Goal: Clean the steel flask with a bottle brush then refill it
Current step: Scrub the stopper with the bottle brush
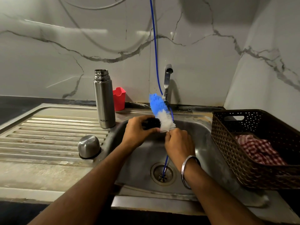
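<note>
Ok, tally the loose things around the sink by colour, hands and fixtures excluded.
Steel: 2, the uncapped steel flask and domed steel cap
Red: 2, the red plastic cup and red checked cloth
Blue-and-white: 1, the bottle brush
Brown: 1, the woven basket
Total: 6

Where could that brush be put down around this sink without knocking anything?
The ribbed drainboard is bare left of the steel flask and behind its cap. The flat strip in front of the cap is free too. It is crowded at the basin, with both hands, a blue tube and the basket beside it.
</note>
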